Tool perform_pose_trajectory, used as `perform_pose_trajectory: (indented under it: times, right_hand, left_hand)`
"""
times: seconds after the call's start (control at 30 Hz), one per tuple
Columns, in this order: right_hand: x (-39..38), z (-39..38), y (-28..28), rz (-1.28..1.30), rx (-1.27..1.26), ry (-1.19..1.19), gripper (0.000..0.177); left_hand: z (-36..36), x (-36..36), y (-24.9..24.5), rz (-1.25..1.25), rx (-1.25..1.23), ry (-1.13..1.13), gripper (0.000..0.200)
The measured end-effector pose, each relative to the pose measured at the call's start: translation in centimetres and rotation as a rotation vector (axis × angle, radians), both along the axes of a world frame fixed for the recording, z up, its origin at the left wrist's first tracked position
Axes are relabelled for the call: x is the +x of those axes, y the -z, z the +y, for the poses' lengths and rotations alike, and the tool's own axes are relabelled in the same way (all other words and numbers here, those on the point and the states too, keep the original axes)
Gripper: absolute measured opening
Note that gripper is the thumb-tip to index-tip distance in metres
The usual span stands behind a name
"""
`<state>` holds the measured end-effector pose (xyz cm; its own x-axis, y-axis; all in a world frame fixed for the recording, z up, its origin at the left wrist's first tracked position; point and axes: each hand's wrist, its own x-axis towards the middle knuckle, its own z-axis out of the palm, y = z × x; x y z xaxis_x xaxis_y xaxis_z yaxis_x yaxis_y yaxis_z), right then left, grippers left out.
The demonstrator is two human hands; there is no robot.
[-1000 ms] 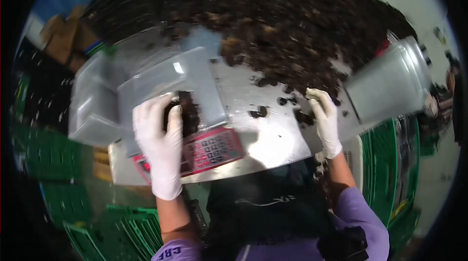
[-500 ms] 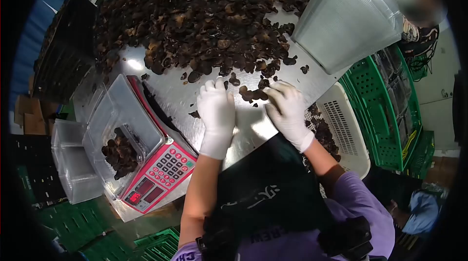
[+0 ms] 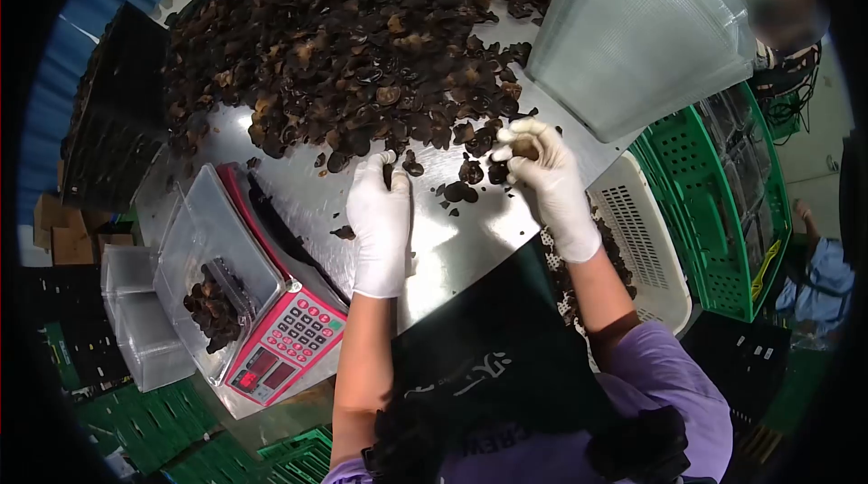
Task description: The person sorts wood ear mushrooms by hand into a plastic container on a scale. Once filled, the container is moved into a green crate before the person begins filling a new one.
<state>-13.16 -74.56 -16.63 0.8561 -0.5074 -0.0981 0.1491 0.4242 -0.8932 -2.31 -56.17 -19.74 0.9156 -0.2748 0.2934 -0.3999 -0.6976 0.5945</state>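
Observation:
A heap of dark brown wood ear mushrooms (image 3: 362, 59) covers the far side of the metal table (image 3: 434, 276). My left hand (image 3: 378, 226), in a white glove, is at the near edge of the heap with its fingers closed. A dark spot shows between thumb and forefinger, but I cannot make out what it is. My right hand (image 3: 559, 190), gloved too, has curled fingers around a brownish wood ear piece (image 3: 523, 149). Between my hands lie a few loose wood ear pieces (image 3: 461, 192).
On the left, a red-and-grey scale (image 3: 289, 339) carries a clear plastic box (image 3: 212, 249) with wood ears inside. Stacked clear containers (image 3: 642, 41) stand at the right corner. Below them are a white basket (image 3: 655, 244) and green crates (image 3: 732, 213). Another person is at the upper right.
My right hand has lifted and turned, its fingers curling around a wood ear piece. My left hand's fingers have closed together. Loose pieces between my hands have shifted, and the view has moved slightly.

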Motion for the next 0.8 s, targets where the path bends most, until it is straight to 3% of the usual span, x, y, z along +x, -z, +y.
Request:
perform_pose_trajectory:
  times: [0.03,0.07,0.13,0.2,0.27,0.33,0.4,0.47,0.5,0.6,0.67,0.8]
  right_hand:
    - [-0.1,-1.7,0.6,0.004,0.026,-0.049,0.035]
    - [-0.2,-2.8,1.2,0.007,0.056,-0.063,0.029]
    - [0.2,-3.5,0.5,0.121,-0.142,-0.058,0.02]
    - [1.5,-3.4,1.1,0.185,-0.271,-0.1,0.017]
    - [3.0,-2.9,1.1,0.338,-0.946,-0.041,0.033]
    - [4.7,-2.2,1.7,0.27,-1.368,-0.039,0.037]
    - [6.4,-1.7,2.8,0.356,-1.689,-0.143,0.032]
    - [6.7,-1.8,3.6,0.241,-1.661,-0.048,0.027]
    - [6.3,-1.9,3.4,0.169,-1.446,0.048,0.023]
    - [4.1,-2.9,3.2,0.014,-0.683,0.128,0.005]
    - [1.8,-4.8,1.5,0.017,0.044,-0.082,0.005]
    - [0.7,-6.1,1.7,-0.116,0.145,-0.124,0.021]
  left_hand:
    - [-0.9,-0.1,-0.7,0.127,0.1,-0.04,0.03]
    - [-1.6,-0.4,-0.7,0.087,0.101,-0.047,0.029]
    - [-2.7,-0.4,-0.6,0.169,0.261,-0.061,0.026]
    - [-2.9,-0.7,0.4,0.077,0.259,-0.057,0.025]
    - [-2.5,-0.6,0.3,0.054,0.202,-0.001,0.02]
    - [-2.0,-0.3,0.2,0.096,0.121,0.026,0.015]
    - [-1.7,-0.1,0.3,0.335,-0.372,0.046,0.011]
    - [-2.1,0.3,-0.6,0.361,-0.404,0.035,0.008]
    - [-2.3,0.6,-0.9,0.235,-0.308,0.079,0.013]
    - [-3.7,1.6,-2.3,0.076,-0.085,0.121,0.023]
    - [-5.7,2.4,-2.5,-0.06,0.019,0.131,0.025]
    - [-7.6,3.6,-1.8,-0.171,0.224,0.241,0.02]
